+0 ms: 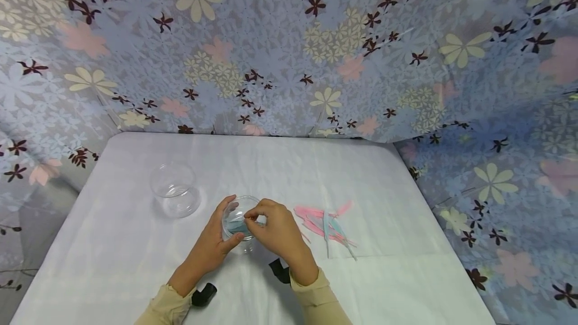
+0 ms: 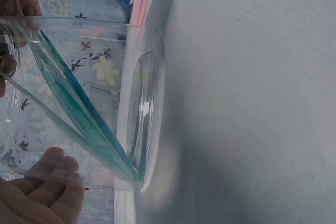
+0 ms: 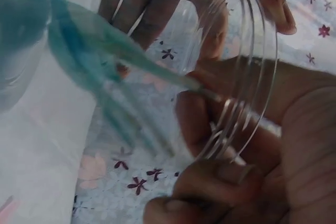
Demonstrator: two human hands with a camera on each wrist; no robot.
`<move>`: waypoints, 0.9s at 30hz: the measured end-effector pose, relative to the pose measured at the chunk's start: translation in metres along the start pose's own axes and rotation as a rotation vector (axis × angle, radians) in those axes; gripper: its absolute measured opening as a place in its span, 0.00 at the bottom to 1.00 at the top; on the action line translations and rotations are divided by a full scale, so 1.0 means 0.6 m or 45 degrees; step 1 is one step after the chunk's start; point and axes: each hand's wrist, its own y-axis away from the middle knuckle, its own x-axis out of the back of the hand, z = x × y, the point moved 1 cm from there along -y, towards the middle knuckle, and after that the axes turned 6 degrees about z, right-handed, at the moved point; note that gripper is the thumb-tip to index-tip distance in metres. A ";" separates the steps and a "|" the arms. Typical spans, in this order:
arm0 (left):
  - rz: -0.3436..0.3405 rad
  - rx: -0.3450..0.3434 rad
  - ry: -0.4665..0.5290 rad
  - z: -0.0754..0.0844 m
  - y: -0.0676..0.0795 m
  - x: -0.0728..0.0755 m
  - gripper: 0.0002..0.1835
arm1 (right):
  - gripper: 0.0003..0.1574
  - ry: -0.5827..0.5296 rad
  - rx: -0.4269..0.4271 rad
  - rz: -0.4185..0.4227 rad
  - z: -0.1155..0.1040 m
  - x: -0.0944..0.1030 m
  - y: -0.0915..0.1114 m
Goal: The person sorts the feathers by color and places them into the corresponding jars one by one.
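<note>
Teal strips (image 2: 76,100) in clear jar (image 1: 232,213) | your left hand (image 1: 213,242) grips it, right hand (image 1: 279,229) pinches strips | pink strips (image 1: 310,212), its 3 o'clock

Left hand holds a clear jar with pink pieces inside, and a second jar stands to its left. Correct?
Not pink: the pieces inside the clear jar are teal, as the left wrist view shows. The left hand and second jar are as you say.

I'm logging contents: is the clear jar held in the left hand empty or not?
Not empty: teal strips show through the wall of the clear jar in both wrist views.
</note>
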 end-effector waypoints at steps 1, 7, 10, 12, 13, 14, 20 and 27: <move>0.010 -0.006 -0.002 -0.001 -0.002 0.001 0.46 | 0.05 -0.009 0.020 0.007 0.002 0.001 0.000; 0.026 -0.019 0.029 -0.003 -0.005 0.002 0.47 | 0.06 -0.319 -0.015 0.244 0.039 0.030 0.023; 0.021 -0.013 0.052 -0.005 -0.004 0.000 0.47 | 0.03 -0.297 -0.259 0.446 0.076 0.064 0.058; 0.019 -0.006 0.055 -0.006 -0.003 -0.001 0.47 | 0.04 -0.138 -0.483 0.493 0.101 0.088 0.089; 0.019 -0.001 0.054 -0.005 -0.003 -0.001 0.47 | 0.05 -0.047 -0.601 0.484 0.113 0.098 0.104; 0.019 0.002 0.052 -0.005 -0.002 -0.001 0.47 | 0.06 0.042 -0.698 0.459 0.123 0.107 0.120; 0.014 0.027 0.033 -0.004 0.003 0.000 0.47 | 0.17 0.285 -1.007 0.270 0.155 0.119 0.198; 0.027 0.011 0.055 -0.005 0.003 -0.005 0.46 | 0.13 0.324 -1.033 0.241 0.168 0.115 0.210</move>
